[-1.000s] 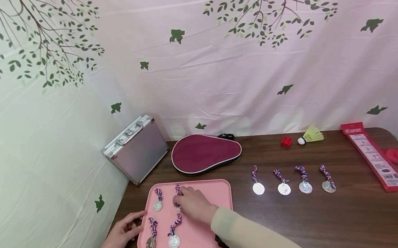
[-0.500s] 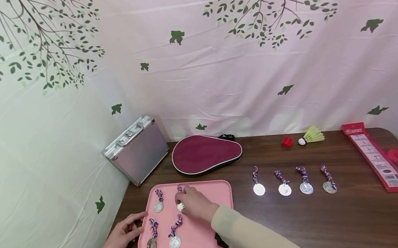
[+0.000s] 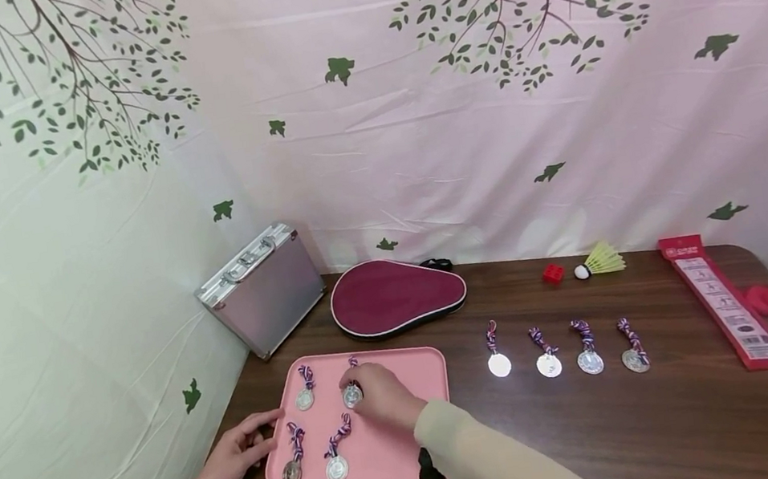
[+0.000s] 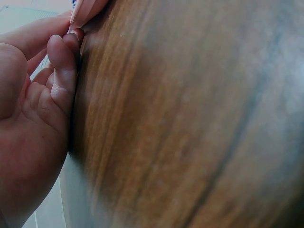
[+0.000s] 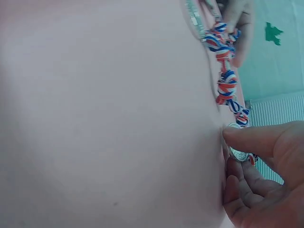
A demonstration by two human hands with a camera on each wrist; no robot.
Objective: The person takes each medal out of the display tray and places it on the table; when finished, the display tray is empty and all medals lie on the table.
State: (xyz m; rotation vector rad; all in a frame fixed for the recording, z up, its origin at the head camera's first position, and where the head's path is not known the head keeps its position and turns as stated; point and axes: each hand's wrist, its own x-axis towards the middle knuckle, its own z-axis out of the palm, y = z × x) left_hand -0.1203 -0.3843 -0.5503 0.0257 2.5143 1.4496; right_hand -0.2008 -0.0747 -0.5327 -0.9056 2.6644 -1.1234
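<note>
On the pink tray (image 3: 399,464), my right hand (image 3: 384,397) pinches a silver medal (image 3: 352,395) between thumb and fingers, at the tray's upper middle. Its striped red, white and blue ribbon is partly hidden behind the hand. In the right wrist view, the thumb (image 5: 256,140) lies across the edge of the medal (image 5: 239,154), with the other fingers curled below. My left hand (image 3: 237,451) grips the tray's left rim, also visible in the left wrist view beside the tray edge (image 4: 90,10). Three other knotted-ribbon medals lie flat on the tray, one (image 3: 337,468) nearest the right hand's lower side.
Several medals (image 3: 549,364) lie in a row on the brown table (image 3: 672,436) right of the tray. Behind stand a silver case (image 3: 267,295) and a maroon paddle case (image 3: 394,295). A red brick (image 3: 553,273), a shuttlecock (image 3: 600,261) and a red package (image 3: 727,303) lie farther right.
The right hand and its medal have shifted slightly to the right on the tray, and more of the medal's face now shows. The left hand has stayed at the rim.
</note>
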